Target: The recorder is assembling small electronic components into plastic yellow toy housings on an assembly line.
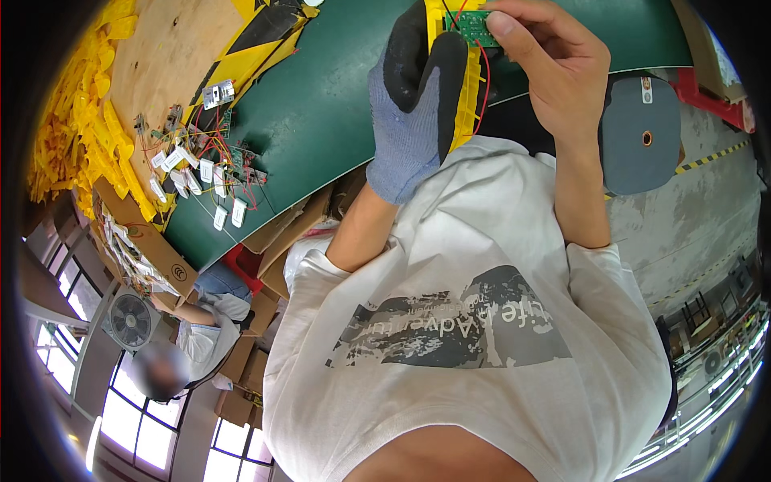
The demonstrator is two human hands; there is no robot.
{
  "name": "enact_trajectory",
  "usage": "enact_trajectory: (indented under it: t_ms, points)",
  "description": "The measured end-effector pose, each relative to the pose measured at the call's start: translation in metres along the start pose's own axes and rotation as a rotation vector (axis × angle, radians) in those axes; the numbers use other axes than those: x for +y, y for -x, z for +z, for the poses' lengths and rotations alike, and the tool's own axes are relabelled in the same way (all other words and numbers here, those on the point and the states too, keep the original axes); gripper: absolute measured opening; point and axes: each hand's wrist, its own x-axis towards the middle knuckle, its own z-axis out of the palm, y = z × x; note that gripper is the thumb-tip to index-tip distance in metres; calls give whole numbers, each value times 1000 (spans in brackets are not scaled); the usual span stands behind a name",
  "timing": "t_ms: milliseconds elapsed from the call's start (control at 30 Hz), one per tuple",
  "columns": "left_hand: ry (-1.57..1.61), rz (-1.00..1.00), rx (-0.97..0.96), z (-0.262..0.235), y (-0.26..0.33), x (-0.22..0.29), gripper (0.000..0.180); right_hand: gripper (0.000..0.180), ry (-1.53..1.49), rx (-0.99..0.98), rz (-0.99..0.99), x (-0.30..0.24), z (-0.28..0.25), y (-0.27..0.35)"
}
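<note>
Left hand's [411, 124] fingers are clamped on the yellow housing [468, 108]; right hand's [558, 72] fingers pinch the green circuit board [472, 30] at the housing's far end; likely step: positioning the board, the next move calling for the red wire [487, 84] beside the housing kept untrapped

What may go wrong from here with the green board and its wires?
The long red wire hangs in a loose curve along the yellow plastic part, so it might snag and strain the green board. The right hand grips that board near one end; it could slip. On the table, the jumble of white packs and wires may tangle.
</note>
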Motion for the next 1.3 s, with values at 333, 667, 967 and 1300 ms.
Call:
enact_trajectory:
  t_ms: [333, 667, 967, 1300]
  points:
    - [176, -102, -40, -5, 2, 12, 34, 24, 301, -166, 40, -21, -2, -4]
    - [136, -91, -11, -6, 4, 6, 27, 19, 367, -121, -214, -5, 13, 2]
    - [191, -107, 70, -6, 4, 6, 22, 22, 496, -85, -180, -6, 27, 4]
    - [119, -101, 66, -9, 10, -2, 32, 19, 478, -13, -212, -2, 32, 7]
